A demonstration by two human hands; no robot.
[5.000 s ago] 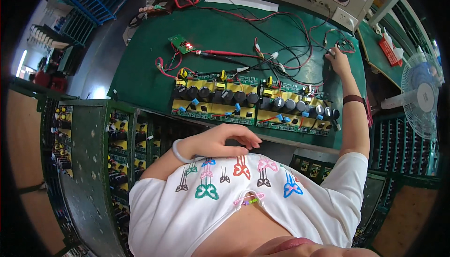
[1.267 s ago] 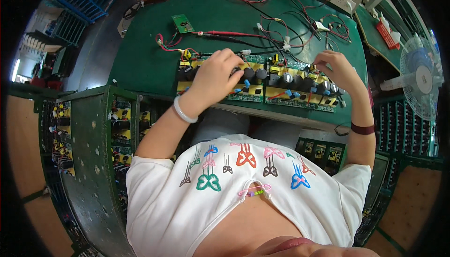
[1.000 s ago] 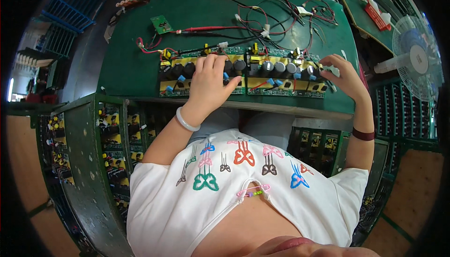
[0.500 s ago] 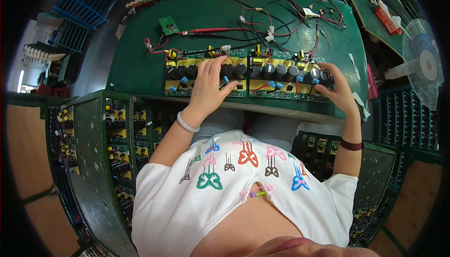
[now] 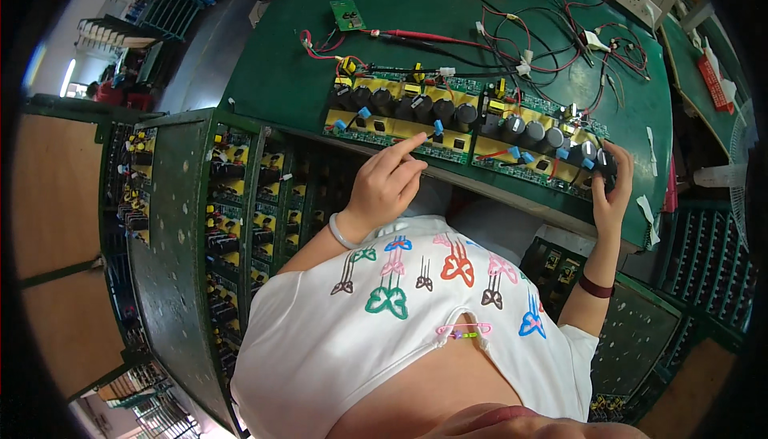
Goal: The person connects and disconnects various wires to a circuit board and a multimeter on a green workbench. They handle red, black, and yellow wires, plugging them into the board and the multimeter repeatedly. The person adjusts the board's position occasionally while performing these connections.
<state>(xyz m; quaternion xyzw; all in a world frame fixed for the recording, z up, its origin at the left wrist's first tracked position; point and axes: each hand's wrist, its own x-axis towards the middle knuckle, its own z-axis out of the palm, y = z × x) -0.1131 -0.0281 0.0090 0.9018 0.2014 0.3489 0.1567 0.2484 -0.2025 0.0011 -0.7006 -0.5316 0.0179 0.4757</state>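
Observation:
Two long circuit boards with yellow strips, black capacitors and small blue connectors lie end to end near the table's front edge: a left circuit board and a right circuit board. My left hand is at the front edge of the left one. Its index finger stretches toward a blue connector while the other fingers bend loosely, with nothing visible in them. At the far end of the right board, my right hand has its thumb and fingers around the end capacitor.
Red and black test leads tangle across the back of the green table. A small green board lies at the back left. Metal racks full of similar boards stand on both sides of me. A fan is at the right.
My left hand has come off the capacitors of the left board and drawn back toward me. My right hand stays at the right board's end. The whole view has shifted and tilted.

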